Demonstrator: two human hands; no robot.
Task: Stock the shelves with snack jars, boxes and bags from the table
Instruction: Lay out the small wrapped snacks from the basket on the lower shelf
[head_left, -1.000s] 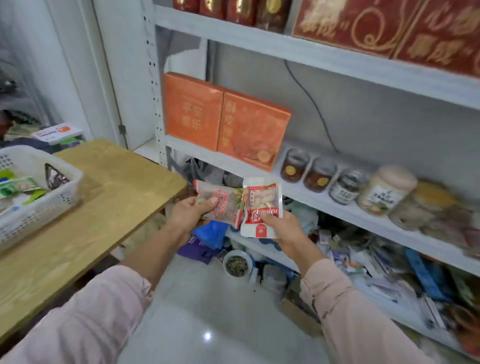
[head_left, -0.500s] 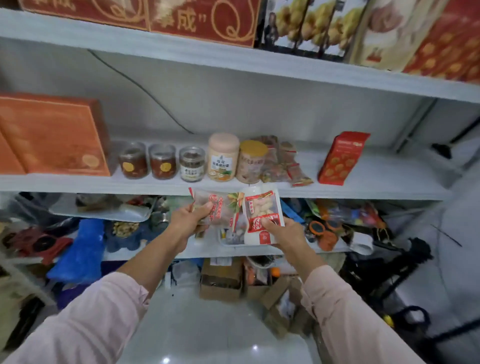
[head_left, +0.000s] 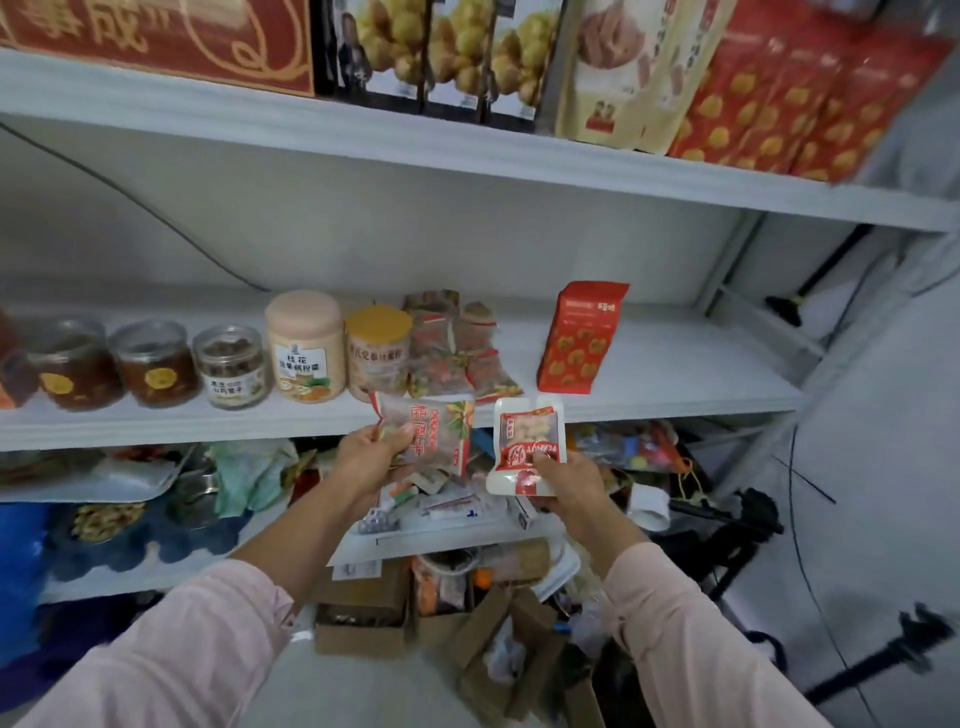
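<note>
Bags held before the white middle shelf (head_left: 675, 374), one in each hand.
The left hand (head_left: 371, 454) pinches a clear plastic snack bag with red lettering (head_left: 434, 434) by its left edge; the right hand (head_left: 569, 486) grips a white-and-red peanut pouch (head_left: 527, 441) at its bottom, long axis upright. Both hang just below the shelf's front lip. The bare gap between the heap of clear red-trimmed bags (head_left: 457, 348) and the red cardboard box (head_left: 582, 338) lies at twelve o'clock from the pouch, so the right hand seems nearer it.
</note>
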